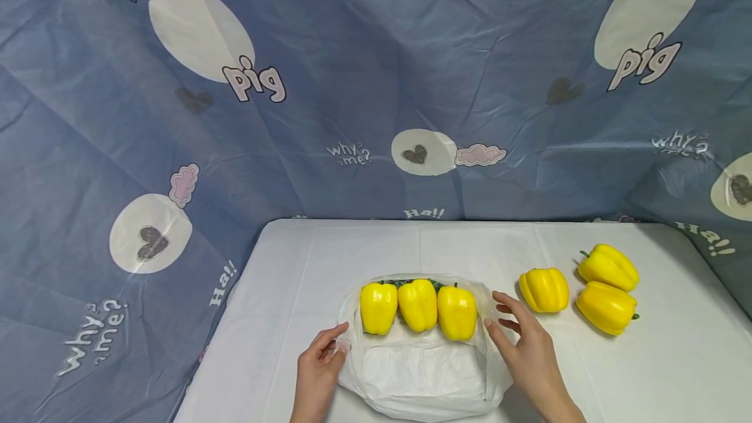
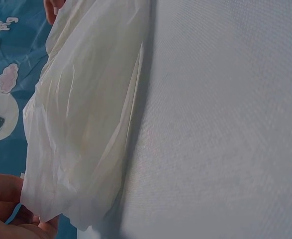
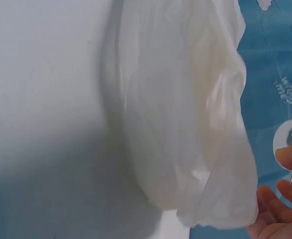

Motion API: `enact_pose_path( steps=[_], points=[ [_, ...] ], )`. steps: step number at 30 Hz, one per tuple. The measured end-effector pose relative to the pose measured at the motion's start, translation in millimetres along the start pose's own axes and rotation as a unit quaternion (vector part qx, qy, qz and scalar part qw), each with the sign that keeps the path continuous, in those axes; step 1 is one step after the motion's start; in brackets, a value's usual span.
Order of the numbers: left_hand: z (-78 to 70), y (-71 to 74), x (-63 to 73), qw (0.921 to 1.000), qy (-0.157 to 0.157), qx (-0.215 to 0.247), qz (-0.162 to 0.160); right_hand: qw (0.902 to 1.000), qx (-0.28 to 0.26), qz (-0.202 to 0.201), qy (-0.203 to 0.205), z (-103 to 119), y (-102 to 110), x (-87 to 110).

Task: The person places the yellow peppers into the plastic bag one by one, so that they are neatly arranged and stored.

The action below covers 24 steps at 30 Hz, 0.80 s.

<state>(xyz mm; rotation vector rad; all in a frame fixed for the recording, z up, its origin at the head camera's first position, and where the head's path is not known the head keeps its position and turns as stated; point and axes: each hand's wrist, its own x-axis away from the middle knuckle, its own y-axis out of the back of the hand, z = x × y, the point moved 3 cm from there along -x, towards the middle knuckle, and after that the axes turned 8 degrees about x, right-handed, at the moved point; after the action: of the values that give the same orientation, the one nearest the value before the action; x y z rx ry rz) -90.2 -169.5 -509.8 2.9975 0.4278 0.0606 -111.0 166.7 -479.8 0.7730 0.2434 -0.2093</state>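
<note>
A white plastic bag sits with its mouth spread wide at the front of the table. Inside, along its far side, three yellow bell peppers stand in a row. My left hand pinches the bag's left rim between thumb and fingers; the left wrist view has these fingers at the bag's edge. On the opposite side is my right hand, its thumb and fingers spread apart at the right rim. From the right wrist, its fingers touch the outside of the plastic.
Right of the bag, a single yellow bell pepper lies near my right hand. Two more yellow bell peppers lie together farther right. A white cloth covers the table, and a blue printed curtain hangs behind its far edge.
</note>
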Motion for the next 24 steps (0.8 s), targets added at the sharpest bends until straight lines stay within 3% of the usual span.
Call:
enact_pose_path(
  steps=[7,14,19,24],
  points=[
    [-1.9,0.6,0.4,1.0,0.001,0.002,-0.001,0.9986,-0.01,-0.048,0.02,-13,7,-1.0],
    [-3.8,0.7,2.1,0.9999,-0.017,0.0,0.001,0.9958,0.029,-0.084,0.021,-26,17,-5.6],
    [-1.9,1.1,1.1,1.0,-0.004,-0.005,-0.002,0.9947,0.06,-0.083,0.001,-35,23,-12.2],
    [0.6,1.3,0.4,1.0,0.003,-0.007,-0.001,0.9952,0.059,-0.078,0.002,-43,27,-19.1]
  ],
)
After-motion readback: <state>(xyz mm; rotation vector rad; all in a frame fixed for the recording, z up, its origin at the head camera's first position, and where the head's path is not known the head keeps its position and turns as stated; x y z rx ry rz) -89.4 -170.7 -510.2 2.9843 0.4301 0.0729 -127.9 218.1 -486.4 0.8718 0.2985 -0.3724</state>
